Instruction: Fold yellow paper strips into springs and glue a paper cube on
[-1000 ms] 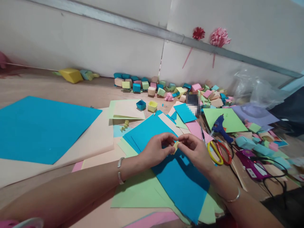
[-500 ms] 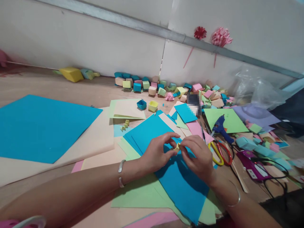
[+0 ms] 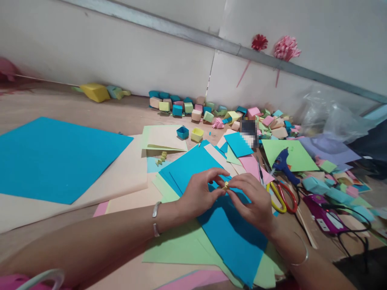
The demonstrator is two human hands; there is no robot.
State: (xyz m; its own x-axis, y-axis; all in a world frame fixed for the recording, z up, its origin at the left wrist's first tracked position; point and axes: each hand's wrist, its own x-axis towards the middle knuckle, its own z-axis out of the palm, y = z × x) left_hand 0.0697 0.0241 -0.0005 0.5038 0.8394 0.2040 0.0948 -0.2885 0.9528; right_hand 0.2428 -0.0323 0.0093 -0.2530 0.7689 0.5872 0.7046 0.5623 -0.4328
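Observation:
A small folded yellow paper piece is pinched between the fingertips of my left hand and my right hand. Both hands hover over blue paper sheets, which lie on green and peach ones. Beyond my left hand rests a yellow zigzag-folded paper strip. Farther back stand a small blue paper box and a yellow paper box, both with open tops. My fingers partly cover the yellow piece, so its exact shape is hard to make out.
Scissors with yellow and red handles lie right of my right hand, near a blue glue gun and a purple power strip with black cables. Several paper cubes line the wall. A large blue sheet lies left.
The yellow piece looks smaller and more squeezed between my fingertips. My right fingers have straightened slightly and come closer to my left ones. The whole view has shifted a little.

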